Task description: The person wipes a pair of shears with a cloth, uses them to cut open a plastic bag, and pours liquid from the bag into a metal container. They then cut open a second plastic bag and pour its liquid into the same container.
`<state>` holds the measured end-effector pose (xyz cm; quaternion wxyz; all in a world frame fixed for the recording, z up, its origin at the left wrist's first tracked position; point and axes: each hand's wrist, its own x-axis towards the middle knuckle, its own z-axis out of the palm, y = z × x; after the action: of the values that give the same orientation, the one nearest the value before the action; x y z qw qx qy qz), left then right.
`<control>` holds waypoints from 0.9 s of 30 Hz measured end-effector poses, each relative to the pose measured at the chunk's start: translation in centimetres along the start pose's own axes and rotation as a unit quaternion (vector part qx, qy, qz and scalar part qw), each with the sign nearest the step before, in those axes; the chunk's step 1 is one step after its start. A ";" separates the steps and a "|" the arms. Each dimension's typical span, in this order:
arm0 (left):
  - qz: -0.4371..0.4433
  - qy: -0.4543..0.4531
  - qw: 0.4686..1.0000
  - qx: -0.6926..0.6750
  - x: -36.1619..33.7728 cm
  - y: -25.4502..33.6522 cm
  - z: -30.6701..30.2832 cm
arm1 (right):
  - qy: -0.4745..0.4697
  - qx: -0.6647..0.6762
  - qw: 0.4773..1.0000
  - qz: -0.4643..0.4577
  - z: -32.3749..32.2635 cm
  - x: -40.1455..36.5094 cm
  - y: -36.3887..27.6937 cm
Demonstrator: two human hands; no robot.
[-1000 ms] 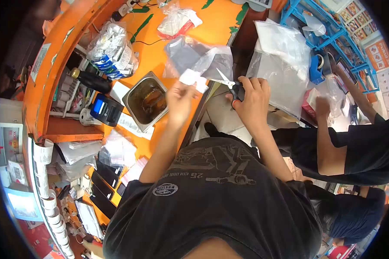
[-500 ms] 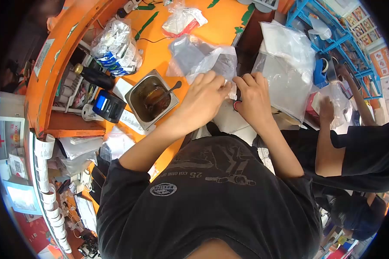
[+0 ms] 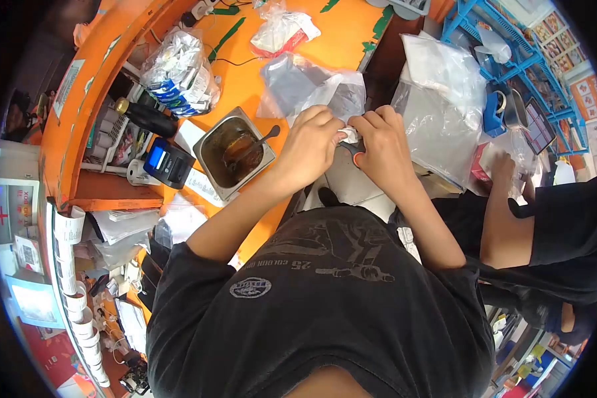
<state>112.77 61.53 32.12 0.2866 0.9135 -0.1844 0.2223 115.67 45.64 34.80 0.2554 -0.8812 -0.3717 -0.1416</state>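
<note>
- The left hand (image 3: 313, 142) is closed, its fingertips pinching a small piece of crumpled white paper (image 3: 349, 135).
- The right hand (image 3: 382, 140) is curled around the scissors (image 3: 357, 159), with part of an orange-and-dark handle showing beneath the fingers; the blades are mostly hidden, so whether they are open cannot be told.
- The two hands are close together in front of the torso, with the white paper between their fingertips, just beyond the edge of the orange counter (image 3: 237, 83).
- On the counter, to the left of the left hand, is a square metal container (image 3: 212, 159) holding brown liquid, with a dark-handled spoon (image 3: 269, 135) leaning out over its rim.
- Beside the container are a black device (image 3: 169, 163) with a lit blue screen, a paper roll (image 3: 138, 174) and a dark bottle (image 3: 149, 119) with a gold-coloured cap, lying tilted.
- Thin clear bags (image 3: 305, 86) lie on the counter just beyond the hands; farther away is a red-and-white package (image 3: 283, 34) in plastic.
- A full clear bag of white and blue packets (image 3: 181, 74) stands near the bottle.
- To the right of the right hand lies a pile of clear plastic sheets (image 3: 438, 109), with a blue tape dispenser (image 3: 493, 116) beside it.
- At far right, another person's arm (image 3: 506, 219) reaches toward a red-and-white box (image 3: 482, 162).
</note>
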 end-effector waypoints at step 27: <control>-0.054 -0.074 0.996 0.012 -1.3 -1.1 -0.6 | -0.081 0.008 0.997 0.019 1.6 0.2 -0.1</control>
<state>112.04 63.02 31.38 0.2727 0.9394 -0.1528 0.1409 115.81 46.75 33.58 0.2340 -0.8946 -0.3758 -0.0620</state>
